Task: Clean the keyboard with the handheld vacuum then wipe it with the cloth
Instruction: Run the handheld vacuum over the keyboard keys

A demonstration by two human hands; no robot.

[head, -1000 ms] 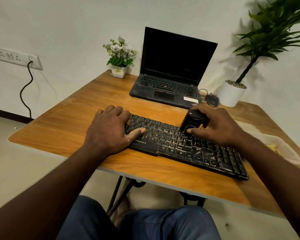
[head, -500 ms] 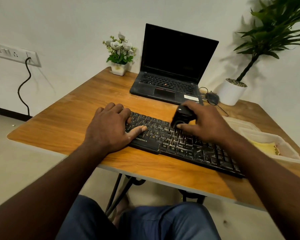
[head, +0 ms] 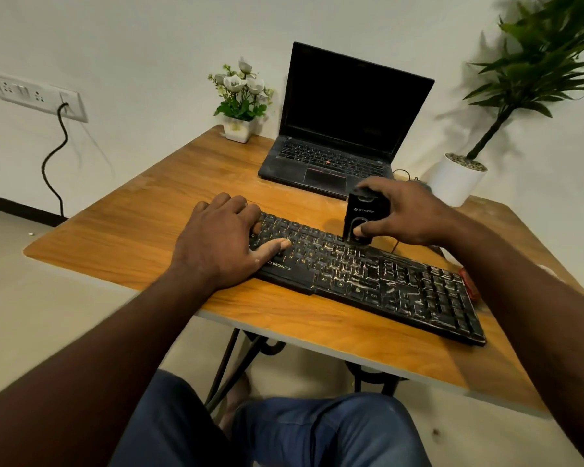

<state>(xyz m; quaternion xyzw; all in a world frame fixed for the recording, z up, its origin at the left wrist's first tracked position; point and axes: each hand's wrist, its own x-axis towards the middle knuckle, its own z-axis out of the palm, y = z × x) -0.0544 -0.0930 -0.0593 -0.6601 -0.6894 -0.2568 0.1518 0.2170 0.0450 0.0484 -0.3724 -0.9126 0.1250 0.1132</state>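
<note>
A black dusty keyboard (head: 385, 281) lies slantwise across the wooden table (head: 132, 230). My left hand (head: 220, 244) rests flat on its left end, thumb stretched over the keys. My right hand (head: 405, 214) grips a small black handheld vacuum (head: 364, 215), held upright with its lower end on the keys near the keyboard's upper middle. White dust streaks cover the middle and right keys. No cloth shows in this view.
An open black laptop (head: 338, 129) stands behind the keyboard. A small flower pot (head: 240, 96) sits at the back left, a tall plant in a white pot (head: 459, 176) at the back right. A red cable (head: 397, 244) runs behind the keyboard. My knees are under the table's front edge.
My right hand has carried the vacuum toward the keyboard's upper middle and stood it more upright. The view has shifted left, so the white tray at the right is out of sight.
</note>
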